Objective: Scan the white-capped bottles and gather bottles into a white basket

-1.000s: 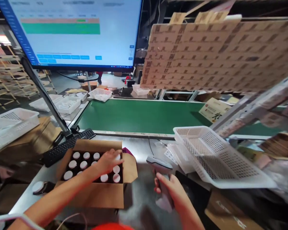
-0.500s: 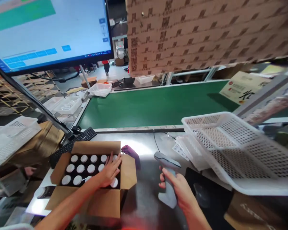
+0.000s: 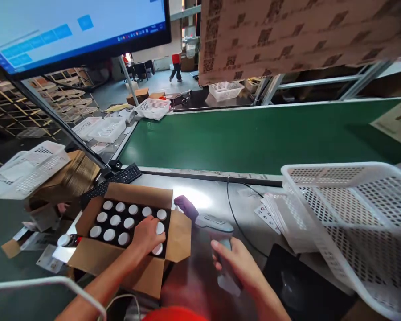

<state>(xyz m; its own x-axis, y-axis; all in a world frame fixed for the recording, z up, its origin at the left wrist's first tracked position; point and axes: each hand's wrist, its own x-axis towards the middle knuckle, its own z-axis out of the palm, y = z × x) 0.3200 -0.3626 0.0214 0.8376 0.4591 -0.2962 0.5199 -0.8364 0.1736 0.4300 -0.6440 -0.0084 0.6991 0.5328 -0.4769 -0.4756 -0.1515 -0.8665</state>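
An open cardboard box [image 3: 138, 193] stands on the metal table at the lower left. It holds several dark bottles with white caps [image 3: 115, 220]. My left hand [image 3: 147, 235] rests inside the box, fingers curled over a capped bottle near its right wall; whether it grips the bottle is not clear. My right hand [image 3: 238, 263] holds a grey barcode scanner [image 3: 214, 224] by the handle, just right of the box, its head turned toward the box. A black cable [image 3: 232, 214] runs back from the scanner.
A green conveyor belt [image 3: 254, 138] runs behind the table. A white perforated basket [image 3: 350, 214] sits at right over some label sheets [image 3: 274, 209]. A black keyboard [image 3: 120, 178], a monitor [image 3: 70, 31], a purple object [image 3: 186, 206] and more baskets lie left and behind.
The view tilted down and shifted. My left hand slid toward the box's near right corner. My right hand brought the scanner closer to the box.
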